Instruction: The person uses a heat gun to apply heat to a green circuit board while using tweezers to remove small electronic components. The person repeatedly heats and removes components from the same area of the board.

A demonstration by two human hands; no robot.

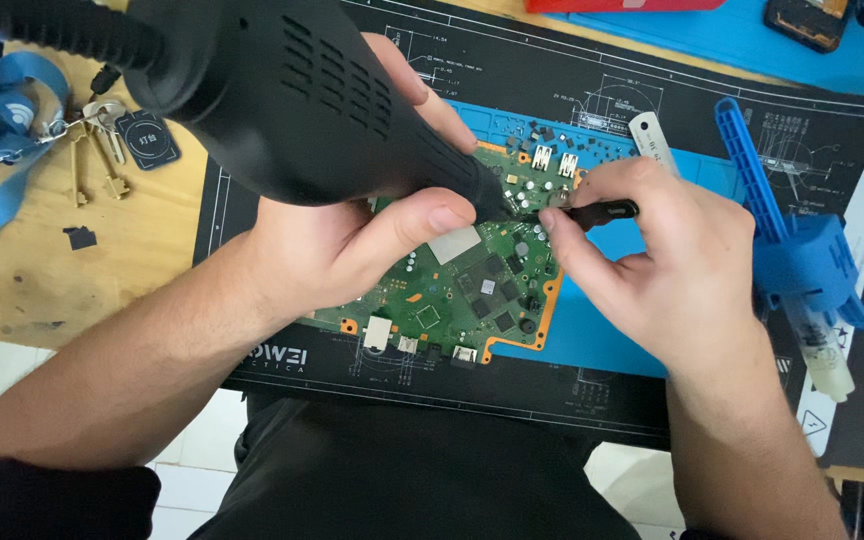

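Head view: left hand (352, 235) grips a black heat gun (282, 95), nozzle on the green board (452, 290); right hand (652, 265) pinches tweezers (602, 211) beside it. Board lies on a blue mat (602, 340); keys (87, 150) rest on the wooden table (82, 260).

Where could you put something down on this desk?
Bare wood lies below the keys, left of the black mat. Bare blue mat shows below the right hand. It is crowded around the circuit board, where both hands work.
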